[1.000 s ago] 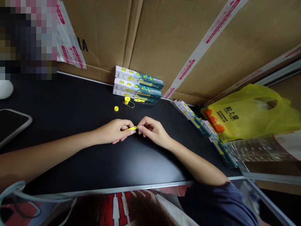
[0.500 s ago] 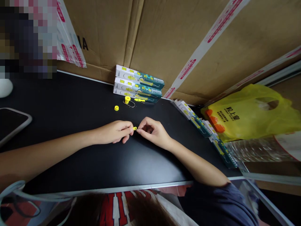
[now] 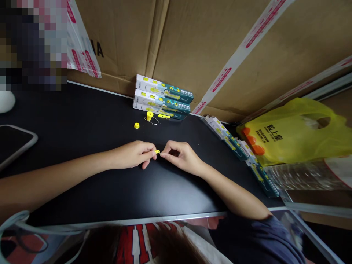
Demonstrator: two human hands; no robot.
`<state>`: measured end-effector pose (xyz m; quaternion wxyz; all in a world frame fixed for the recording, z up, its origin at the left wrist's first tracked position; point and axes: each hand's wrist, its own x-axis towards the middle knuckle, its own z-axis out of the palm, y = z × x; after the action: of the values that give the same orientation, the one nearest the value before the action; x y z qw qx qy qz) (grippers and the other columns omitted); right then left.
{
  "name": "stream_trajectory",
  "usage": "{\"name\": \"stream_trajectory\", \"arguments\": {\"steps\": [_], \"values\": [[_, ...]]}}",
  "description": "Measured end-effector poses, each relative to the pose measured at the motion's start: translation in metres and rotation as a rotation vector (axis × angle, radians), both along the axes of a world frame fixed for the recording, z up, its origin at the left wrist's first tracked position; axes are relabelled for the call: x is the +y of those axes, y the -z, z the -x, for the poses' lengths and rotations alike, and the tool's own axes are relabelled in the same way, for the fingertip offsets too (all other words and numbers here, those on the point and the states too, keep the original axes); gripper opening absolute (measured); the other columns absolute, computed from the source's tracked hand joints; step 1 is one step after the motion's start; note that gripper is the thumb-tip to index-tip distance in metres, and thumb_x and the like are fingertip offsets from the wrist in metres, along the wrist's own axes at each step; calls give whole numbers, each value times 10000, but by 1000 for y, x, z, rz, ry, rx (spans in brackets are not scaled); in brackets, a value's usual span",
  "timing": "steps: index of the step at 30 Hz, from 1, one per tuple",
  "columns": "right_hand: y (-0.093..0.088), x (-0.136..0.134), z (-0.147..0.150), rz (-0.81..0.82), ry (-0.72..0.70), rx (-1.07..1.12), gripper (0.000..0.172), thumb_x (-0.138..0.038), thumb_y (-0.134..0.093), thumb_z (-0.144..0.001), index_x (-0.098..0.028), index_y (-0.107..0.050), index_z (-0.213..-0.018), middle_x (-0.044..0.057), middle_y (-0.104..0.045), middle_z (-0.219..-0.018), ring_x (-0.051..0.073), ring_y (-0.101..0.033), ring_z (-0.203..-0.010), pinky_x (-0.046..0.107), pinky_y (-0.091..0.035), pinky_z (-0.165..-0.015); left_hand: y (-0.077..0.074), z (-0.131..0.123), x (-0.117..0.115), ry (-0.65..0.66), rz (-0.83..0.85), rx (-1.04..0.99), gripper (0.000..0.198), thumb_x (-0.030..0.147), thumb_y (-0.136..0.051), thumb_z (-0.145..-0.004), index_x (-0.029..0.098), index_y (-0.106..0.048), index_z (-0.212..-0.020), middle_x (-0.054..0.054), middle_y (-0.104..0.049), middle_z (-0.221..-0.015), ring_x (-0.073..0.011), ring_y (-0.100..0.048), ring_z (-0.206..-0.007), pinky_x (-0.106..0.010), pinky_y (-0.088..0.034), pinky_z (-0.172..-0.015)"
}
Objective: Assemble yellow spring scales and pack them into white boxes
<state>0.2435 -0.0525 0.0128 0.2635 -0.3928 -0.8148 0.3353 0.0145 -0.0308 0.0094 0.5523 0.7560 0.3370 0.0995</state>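
Between its thumb and fingers my left hand [image 3: 139, 154] pinches a small yellow plastic piece [image 3: 157, 151]; a holed tip of it sticks out. Facing it, my right hand [image 3: 181, 156] is pinched on a thin metal wire piece [image 3: 165, 153], whose tip points at the yellow piece. Whether the two parts are joined is too small to tell. Beyond the hands on the black table lie a yellow ring cap [image 3: 136, 125], a yellow flanged plug [image 3: 149, 116], a bent wire loop [image 3: 155, 121] and a flat yellow strip [image 3: 164, 116].
Printed boxes [image 3: 162, 104] are stacked against the cardboard wall [image 3: 192, 44]. More such boxes [image 3: 228, 137] line the right edge, beside a yellow plastic bag [image 3: 297, 135]. At the left lie a phone [image 3: 16, 143] and a white rounded object [image 3: 7, 102]. A cable [image 3: 41, 231] hangs at the front edge.
My right hand has shifted very slightly, with a little more of the wire piece showing at its fingertips. Both hands keep their pinches; the camera view has shifted slightly.
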Motion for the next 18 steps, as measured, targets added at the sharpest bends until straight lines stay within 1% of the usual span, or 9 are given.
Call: {"name": "stream_trajectory", "arguments": {"steps": [2, 5, 8, 11, 12, 14, 16, 18], "values": [[1, -1, 1, 35, 7, 22, 291, -409, -703, -893, -169, -610, -756, -10, -622, -695, 95, -532, -616, 211, -406, -584, -4, 0, -2, 8, -46, 25, 234, 293, -431, -955, 166, -622, -912, 31, -638, -614, -88, -475, -448, -216, -349, -481], [2, -3, 3, 107, 25, 57, 314, -438, -717, -875, -174, -602, -751, -16, -613, -681, 96, -529, -599, 217, -409, -578, -10, -1, -5, 14, -106, 55, 274, 317, -429, -962, 166, -646, -893, 19, -647, -604, -127, -577, -587, -224, -400, -590], [3, -5, 5, 175, 32, 76, 336, -468, -721, -864, -181, -590, -746, -20, -610, -673, 99, -532, -594, 222, -413, -572, -12, -2, -8, 20, -149, 91, 294, 323, -415, -969, 169, -652, -885, 17, -651, -607, -139, -594, -610, -235, -403, -615], [4, -4, 5, 210, 28, 86, 339, -468, -734, -852, -183, -581, -749, -25, -612, -667, 95, -530, -590, 219, -414, -575, -10, -2, -10, 21, -185, 79, 270, 292, -416, -960, 174, -637, -858, 20, -634, -596, -137, -582, -599, -236, -394, -606], [4, -3, 5, 214, 33, 92, 339, -466, -740, -847, -182, -580, -751, -26, -612, -665, 94, -529, -588, 219, -412, -574, -8, -2, -10, 14, -176, 58, 256, 282, -418, -956, 174, -626, -853, 23, -624, -589, -133, -574, -590, -233, -393, -598], [4, -1, 4, 204, 54, 97, 340, -469, -747, -838, -180, -586, -759, -25, -608, -665, 93, -523, -584, 220, -405, -567, -2, -2, -8, -29, -101, -23, 222, 274, -425, -956, 177, -598, -857, 39, -594, -579, -110, -533, -543, -218, -385, -567], [4, 1, 3, 183, 65, 84, 334, -478, -730, -848, -177, -602, -781, -20, -608, -676, 96, -525, -591, 224, -404, -569, 4, -2, -6, -35, 11, -71, 179, 261, -431, -953, 182, -572, -877, 62, -568, -576, -75, -419, -428, -207, -328, -473], [2, 2, 2, 154, 59, 52, 322, -479, -694, -877, -174, -618, -807, -13, -614, -691, 98, -527, -598, 227, -408, -578, 8, -2, -4, -41, 91, -83, 156, 258, -441, -949, 182, -562, -887, 61, -566, -596, -64, -380, -399, -201, -293, -424]]}}
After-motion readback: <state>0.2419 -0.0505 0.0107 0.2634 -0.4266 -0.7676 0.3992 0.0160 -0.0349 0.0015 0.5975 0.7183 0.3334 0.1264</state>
